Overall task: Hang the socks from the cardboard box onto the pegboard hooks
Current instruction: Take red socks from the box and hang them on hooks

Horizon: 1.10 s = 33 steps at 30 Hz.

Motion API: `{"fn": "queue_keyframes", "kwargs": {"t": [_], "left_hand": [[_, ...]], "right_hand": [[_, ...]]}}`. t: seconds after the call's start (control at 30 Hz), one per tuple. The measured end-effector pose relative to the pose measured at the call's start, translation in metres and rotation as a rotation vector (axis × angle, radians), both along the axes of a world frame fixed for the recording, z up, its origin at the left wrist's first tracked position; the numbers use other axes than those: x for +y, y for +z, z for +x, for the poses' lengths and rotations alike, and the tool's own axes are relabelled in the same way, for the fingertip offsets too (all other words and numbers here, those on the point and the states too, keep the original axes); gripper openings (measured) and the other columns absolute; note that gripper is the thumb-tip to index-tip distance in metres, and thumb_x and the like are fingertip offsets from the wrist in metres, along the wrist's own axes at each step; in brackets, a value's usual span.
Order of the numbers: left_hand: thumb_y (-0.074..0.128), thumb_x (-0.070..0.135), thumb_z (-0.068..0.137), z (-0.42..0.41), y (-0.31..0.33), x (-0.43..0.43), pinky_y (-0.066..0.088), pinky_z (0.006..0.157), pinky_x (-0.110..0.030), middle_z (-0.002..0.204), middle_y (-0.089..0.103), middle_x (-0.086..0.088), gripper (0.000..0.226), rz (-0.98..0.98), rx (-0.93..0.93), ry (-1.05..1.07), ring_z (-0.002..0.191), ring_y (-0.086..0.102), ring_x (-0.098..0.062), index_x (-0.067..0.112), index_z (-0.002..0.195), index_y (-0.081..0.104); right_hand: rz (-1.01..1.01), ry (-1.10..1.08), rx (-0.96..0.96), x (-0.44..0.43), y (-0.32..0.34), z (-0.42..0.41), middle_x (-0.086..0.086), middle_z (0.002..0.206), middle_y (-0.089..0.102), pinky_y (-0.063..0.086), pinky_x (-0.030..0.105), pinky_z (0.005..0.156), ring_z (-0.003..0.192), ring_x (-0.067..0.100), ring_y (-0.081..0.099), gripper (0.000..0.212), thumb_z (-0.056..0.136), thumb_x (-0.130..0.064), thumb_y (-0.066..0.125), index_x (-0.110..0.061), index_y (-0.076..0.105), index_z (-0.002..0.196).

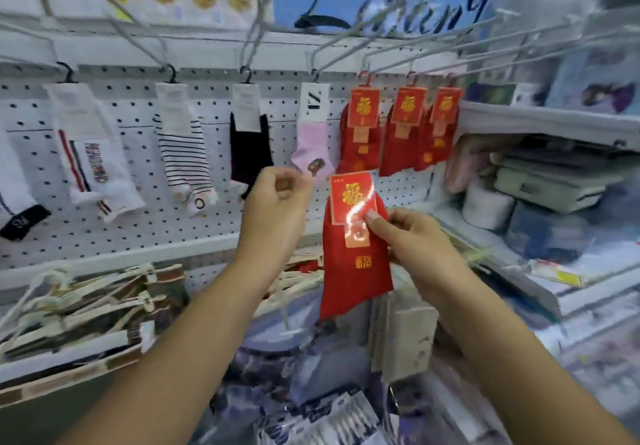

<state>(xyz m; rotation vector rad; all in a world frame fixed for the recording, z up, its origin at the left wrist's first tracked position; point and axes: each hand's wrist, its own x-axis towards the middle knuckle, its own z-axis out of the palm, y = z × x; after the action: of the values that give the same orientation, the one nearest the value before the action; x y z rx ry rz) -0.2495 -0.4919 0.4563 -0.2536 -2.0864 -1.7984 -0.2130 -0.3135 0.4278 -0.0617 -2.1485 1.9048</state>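
Right hand (412,236): grip clamped on the red sock (356,271), thumb and fingertips pinching its right edge at the lower part of the red-and-gold card label (351,195). The sock hangs upright from that pinch, toe end down, in front of the lower pegboard (138,236), between our two hands and touching no hook.

Left hand (277,198): raised just left of the label's top corner, fingers curled in with thumb against forefinger. We cannot tell whether this grip holds anything; the fingertips are blurred.

Above and slightly right of the held sock, three matching red socks (403,133) hang side by side on long white wire hooks (346,53), overlapping one another.

Along the same row, right to left:
- pink sock (311,146), just above the left hand
- black sock (249,153)
- striped sock (183,153)
- white sock (90,153) with red and dark stripes

Each hangs from its own hook, well apart from its neighbours.

Lower left, below the pegboard: a loose pile of packaged socks (86,306) lying flat. To the right, a white shelf (547,122) carries folded goods, too blurred to name.
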Motion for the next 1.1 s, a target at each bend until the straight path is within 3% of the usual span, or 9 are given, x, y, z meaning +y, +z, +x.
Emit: {"fn": "queue_keyframes", "kwargs": {"t": [0.1, 0.27, 0.33, 0.4, 0.53, 0.63, 0.8, 1.0, 1.1], "left_hand": [[0.063, 0.034, 0.098, -0.014, 0.012, 0.043, 0.044, 0.085, -0.017, 0.115, 0.061, 0.012, 0.028, -0.089, 0.079, 0.025, 0.098, 0.056, 0.006, 0.021, 0.122, 0.058], [0.066, 0.037, 0.095, -0.051, 0.053, 0.084, 0.039, 0.108, -0.029, 0.145, 0.048, 0.001, 0.060, -0.159, 0.234, 0.216, 0.132, 0.047, -0.014, 0.016, 0.146, 0.040], [0.065, 0.038, 0.096, -0.065, 0.069, 0.092, 0.036, 0.105, -0.019, 0.150, 0.043, 0.002, 0.067, -0.172, 0.250, 0.263, 0.133, 0.044, -0.013, 0.016, 0.151, 0.033], [0.065, 0.039, 0.096, -0.078, 0.081, 0.096, 0.031, 0.095, -0.007, 0.147, 0.042, 0.006, 0.067, -0.178, 0.237, 0.279, 0.128, 0.044, -0.011, 0.018, 0.151, 0.033], [0.069, 0.039, 0.093, -0.097, 0.090, 0.096, 0.038, 0.105, -0.027, 0.141, 0.052, 0.005, 0.054, -0.197, 0.297, 0.260, 0.130, 0.047, -0.013, 0.019, 0.139, 0.047], [0.070, 0.037, 0.093, -0.102, 0.092, 0.092, 0.044, 0.107, -0.037, 0.128, 0.051, 0.015, 0.047, -0.193, 0.317, 0.236, 0.120, 0.046, -0.005, 0.024, 0.133, 0.050], [0.071, 0.035, 0.093, -0.110, 0.089, 0.086, 0.034, 0.102, -0.021, 0.136, 0.053, 0.014, 0.051, -0.252, 0.394, 0.231, 0.124, 0.045, 0.000, 0.023, 0.138, 0.051], [0.069, 0.036, 0.095, -0.115, 0.085, 0.066, 0.033, 0.110, -0.023, 0.148, 0.052, 0.010, 0.054, -0.358, 0.419, 0.166, 0.136, 0.045, -0.004, 0.026, 0.144, 0.048], [0.068, 0.035, 0.095, -0.116, 0.085, 0.062, 0.033, 0.111, -0.023, 0.148, 0.051, 0.012, 0.054, -0.375, 0.429, 0.130, 0.136, 0.045, -0.003, 0.029, 0.144, 0.048]], "right_hand": [[0.019, -0.070, 0.017, 0.051, -0.002, -0.019, 0.014, 0.098, 0.076, 0.055, 0.039, 0.078, 0.084, 0.022, 0.070, 0.024, 0.098, -0.031, 0.064, -0.008, 0.071, 0.098], [0.067, -0.151, 0.125, 0.101, 0.020, -0.060, 0.016, 0.105, 0.072, 0.058, 0.046, 0.081, 0.094, 0.029, 0.071, 0.015, 0.098, -0.029, 0.064, -0.016, 0.065, 0.105], [0.095, -0.147, 0.192, 0.108, 0.037, -0.076, 0.012, 0.104, 0.071, 0.059, 0.043, 0.080, 0.095, 0.026, 0.070, 0.016, 0.099, -0.029, 0.062, -0.016, 0.064, 0.108], [0.081, -0.133, 0.238, 0.109, 0.053, -0.092, 0.009, 0.105, 0.071, 0.059, 0.041, 0.082, 0.095, 0.022, 0.070, 0.014, 0.099, -0.027, 0.062, -0.017, 0.063, 0.108], [0.082, -0.127, 0.283, 0.101, 0.079, -0.117, 0.009, 0.106, 0.069, 0.059, 0.038, 0.083, 0.093, 0.019, 0.068, 0.012, 0.099, -0.027, 0.061, -0.019, 0.062, 0.108], [0.083, -0.142, 0.304, 0.095, 0.089, -0.131, -0.001, 0.098, 0.064, 0.055, 0.027, 0.069, 0.084, 0.010, 0.064, 0.014, 0.100, -0.027, 0.060, -0.018, 0.060, 0.111], [0.196, -0.136, 0.275, 0.089, 0.097, -0.151, -0.011, 0.088, 0.056, 0.041, 0.015, 0.060, 0.075, -0.001, 0.052, 0.015, 0.101, -0.028, 0.059, -0.017, 0.057, 0.111], [0.266, -0.125, 0.216, 0.083, 0.091, -0.168, -0.013, 0.086, 0.056, 0.041, 0.018, 0.060, 0.078, 0.005, 0.055, 0.010, 0.101, -0.027, 0.059, -0.019, 0.056, 0.105], [0.307, -0.157, 0.231, 0.081, 0.089, -0.176, -0.015, 0.083, 0.054, 0.038, 0.017, 0.058, 0.073, 0.000, 0.051, 0.009, 0.101, -0.027, 0.058, -0.019, 0.058, 0.106]]}}
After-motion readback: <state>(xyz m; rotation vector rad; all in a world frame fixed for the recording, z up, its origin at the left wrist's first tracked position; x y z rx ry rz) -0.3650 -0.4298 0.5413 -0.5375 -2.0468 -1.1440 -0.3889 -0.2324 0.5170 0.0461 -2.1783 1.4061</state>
